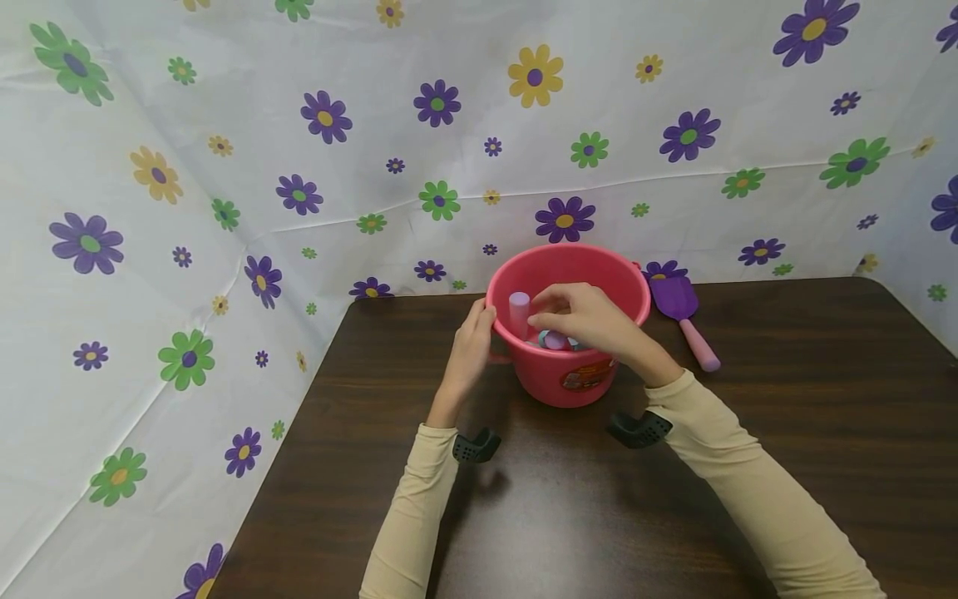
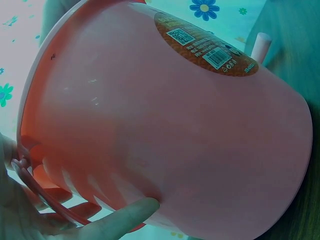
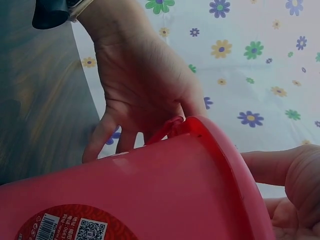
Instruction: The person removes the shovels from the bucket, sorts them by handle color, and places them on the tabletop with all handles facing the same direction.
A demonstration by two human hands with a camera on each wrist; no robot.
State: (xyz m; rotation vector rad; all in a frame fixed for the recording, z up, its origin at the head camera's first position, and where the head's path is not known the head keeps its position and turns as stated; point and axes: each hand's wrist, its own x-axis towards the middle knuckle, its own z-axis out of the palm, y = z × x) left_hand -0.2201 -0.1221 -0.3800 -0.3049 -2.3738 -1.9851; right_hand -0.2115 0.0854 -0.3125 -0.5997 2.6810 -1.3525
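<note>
A pink bucket (image 1: 565, 378) stands upright on the table. My left hand (image 1: 471, 343) holds it at the left side of the rim, thumb along the outer wall, beside the folded handle (image 2: 50, 202). Over the bucket's mouth, my right hand (image 1: 587, 318) reaches in from the right with finger and thumb spread apart. Those fingertips are right beside an upright pink cylinder (image 1: 520, 314) inside the bucket. Below the palm, small purple and teal pieces (image 1: 555, 340) show in the bucket, partly hidden. The right wrist view shows the right hand (image 3: 300, 187) beyond the rim.
A toy shovel with a purple blade (image 1: 674, 296) and pink handle (image 1: 699, 345) lies right of the bucket. The dark wooden table (image 1: 554, 516) meets a flower-print sheet (image 1: 449, 75) behind and at the left. Black wrist mounts (image 1: 639, 428) stick out below both hands.
</note>
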